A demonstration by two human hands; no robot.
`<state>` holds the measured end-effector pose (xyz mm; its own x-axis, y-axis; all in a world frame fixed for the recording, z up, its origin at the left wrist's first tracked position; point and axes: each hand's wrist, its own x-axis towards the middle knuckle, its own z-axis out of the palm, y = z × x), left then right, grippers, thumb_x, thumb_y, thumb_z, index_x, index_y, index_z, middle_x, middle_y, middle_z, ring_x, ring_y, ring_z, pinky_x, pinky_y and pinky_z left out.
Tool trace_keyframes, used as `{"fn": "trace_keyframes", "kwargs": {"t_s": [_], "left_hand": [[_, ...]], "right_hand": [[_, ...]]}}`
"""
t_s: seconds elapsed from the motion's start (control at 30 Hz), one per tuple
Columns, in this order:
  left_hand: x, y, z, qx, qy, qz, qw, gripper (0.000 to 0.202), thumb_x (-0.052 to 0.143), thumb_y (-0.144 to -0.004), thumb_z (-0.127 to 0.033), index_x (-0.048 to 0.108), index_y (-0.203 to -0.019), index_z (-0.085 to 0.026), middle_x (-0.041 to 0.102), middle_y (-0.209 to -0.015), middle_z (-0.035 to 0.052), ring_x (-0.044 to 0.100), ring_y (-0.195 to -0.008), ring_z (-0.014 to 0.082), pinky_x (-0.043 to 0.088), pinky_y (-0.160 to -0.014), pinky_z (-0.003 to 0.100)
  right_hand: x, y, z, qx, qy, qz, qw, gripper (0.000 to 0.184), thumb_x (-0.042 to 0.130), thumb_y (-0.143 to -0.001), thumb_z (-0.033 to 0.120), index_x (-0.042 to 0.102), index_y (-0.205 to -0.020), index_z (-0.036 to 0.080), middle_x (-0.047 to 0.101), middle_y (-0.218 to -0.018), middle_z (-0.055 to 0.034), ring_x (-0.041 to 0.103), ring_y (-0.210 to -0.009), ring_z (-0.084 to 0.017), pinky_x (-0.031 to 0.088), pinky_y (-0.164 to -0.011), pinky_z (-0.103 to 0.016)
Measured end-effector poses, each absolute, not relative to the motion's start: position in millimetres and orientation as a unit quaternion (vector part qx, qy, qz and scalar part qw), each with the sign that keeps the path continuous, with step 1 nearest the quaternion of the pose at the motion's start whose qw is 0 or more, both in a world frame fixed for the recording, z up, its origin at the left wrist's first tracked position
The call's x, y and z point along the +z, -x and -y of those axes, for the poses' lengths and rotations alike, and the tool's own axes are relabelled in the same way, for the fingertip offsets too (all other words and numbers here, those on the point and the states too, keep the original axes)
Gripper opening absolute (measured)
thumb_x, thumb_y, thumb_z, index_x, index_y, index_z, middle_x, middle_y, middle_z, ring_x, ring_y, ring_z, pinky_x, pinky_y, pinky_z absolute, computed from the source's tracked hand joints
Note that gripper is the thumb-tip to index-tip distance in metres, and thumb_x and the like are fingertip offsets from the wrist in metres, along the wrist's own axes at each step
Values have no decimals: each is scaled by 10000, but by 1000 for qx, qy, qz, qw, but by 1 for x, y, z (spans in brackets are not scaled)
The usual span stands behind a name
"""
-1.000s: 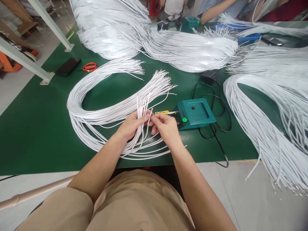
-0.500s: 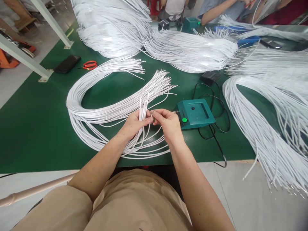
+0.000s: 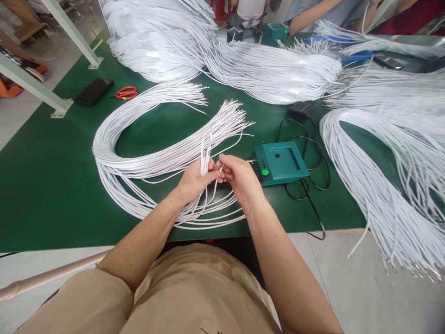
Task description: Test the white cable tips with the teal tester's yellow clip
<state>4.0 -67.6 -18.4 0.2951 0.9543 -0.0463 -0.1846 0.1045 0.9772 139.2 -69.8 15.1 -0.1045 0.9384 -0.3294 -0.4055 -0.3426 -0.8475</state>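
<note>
My left hand is closed around a small bunch of white cables, whose ends stick up above the fingers. One cable from it leans toward my right hand, whose fingers are pinched at that cable's end. The fingertips partly cover the end. Just right of my right hand stands a green device with a lit green button and a thin metal tip on its left side. Behind my hands, a large curved bundle of white cables lies on the green table.
Red-handled scissors and a black phone lie at the back left. Large heaps of white cable fill the back, and another bundle hangs over the right edge. A black cord loops behind the device. Other people sit across the table.
My right hand has turned slightly and its fingers have shifted on the cable end. My left hand keeps its grip on the bunch. The view has moved a little.
</note>
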Motion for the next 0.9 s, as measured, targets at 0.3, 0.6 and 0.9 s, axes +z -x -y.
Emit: {"fn": "trace_keyframes", "kwargs": {"t_s": [0.3, 0.6, 0.9], "left_hand": [[-23, -1, 66, 446, -515, -418, 601, 224, 693, -761, -251, 484, -774, -172, 572, -714, -31, 575, -650, 97, 482, -668, 253], [-18, -4, 67, 456, -459, -417, 638, 294, 749, -701, -240, 482, -798, -167, 632, -754, -29, 645, -697, 113, 500, -711, 262], [-15, -5, 66, 411, -329, -410, 745, 379, 810, -610, -171, 462, -759, -158, 637, -775, -32, 634, -645, 64, 502, -673, 200]], "right_hand": [[7, -143, 79, 725, 397, 217, 519, 272, 815, -626, 360, 677, -695, 136, 523, -580, 54, 443, -534, -47, 414, -584, -208], [6, -140, 83, 483, 563, 414, 528, 165, 691, -741, 325, 666, -740, 162, 626, -653, 7, 538, -592, -120, 449, -634, -279], [-16, -141, 89, -45, 619, 712, 329, 268, 358, -958, 211, 546, -768, 190, 566, -789, -76, 482, -750, -198, 370, -699, -316]]}}
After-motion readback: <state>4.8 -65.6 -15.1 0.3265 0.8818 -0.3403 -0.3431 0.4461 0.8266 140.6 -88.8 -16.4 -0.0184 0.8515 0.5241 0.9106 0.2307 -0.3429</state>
